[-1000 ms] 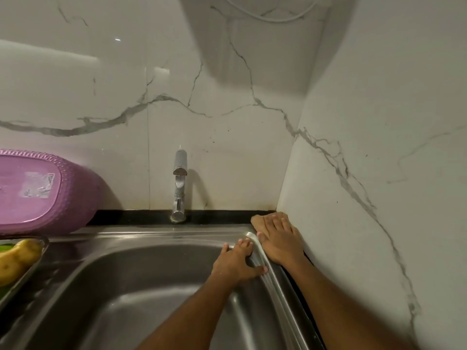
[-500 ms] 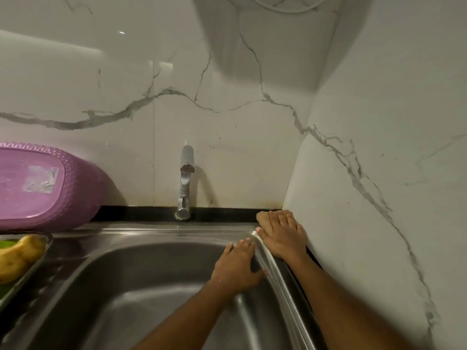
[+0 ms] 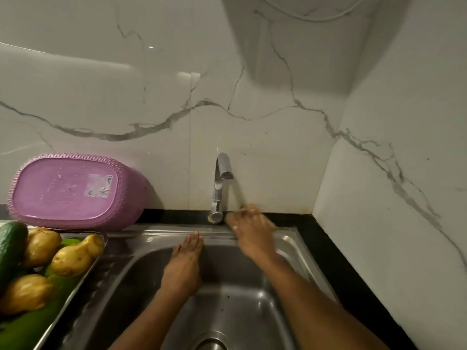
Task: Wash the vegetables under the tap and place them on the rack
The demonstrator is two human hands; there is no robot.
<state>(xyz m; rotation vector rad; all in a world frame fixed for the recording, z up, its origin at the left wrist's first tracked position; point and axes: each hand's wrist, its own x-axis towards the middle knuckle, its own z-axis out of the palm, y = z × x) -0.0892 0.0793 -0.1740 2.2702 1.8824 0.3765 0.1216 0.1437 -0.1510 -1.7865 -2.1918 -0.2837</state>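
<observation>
Neither hand holds a vegetable. At about 6 o'clock from the tap (image 3: 222, 183), the left hand (image 3: 183, 266) lies with straight fingers (image 3: 194, 239) against the back wall of the steel sink (image 3: 285, 251), fingertips at its rim. The right hand (image 3: 250, 228) is at the tap's base, at roughly 4 o'clock from the spout; it is blurred, so I cannot tell whether its fingers grip the valve or only touch it.

No water stream shows from the spout, and the sink basin holds nothing.

The vegetables sit in a steel tray (image 3: 98, 251) at about 8 o'clock from the tap, on the sink's left side: several potatoes (image 3: 72, 260), a dark green cucumber (image 3: 11, 246) at the tray's far left, and pale green pieces beneath, too hidden to name. A pink plastic basket (image 3: 75, 190) leans upturned against the marble wall (image 3: 278, 122) at 9 o'clock from the tap; it may serve as the rack, though that is a guess.

My reading is that the task is at its very start, with the tap being opened. Next, water must run, then one hand must reach toward 8 o'clock, lift a potato and bring it under the spout.
</observation>
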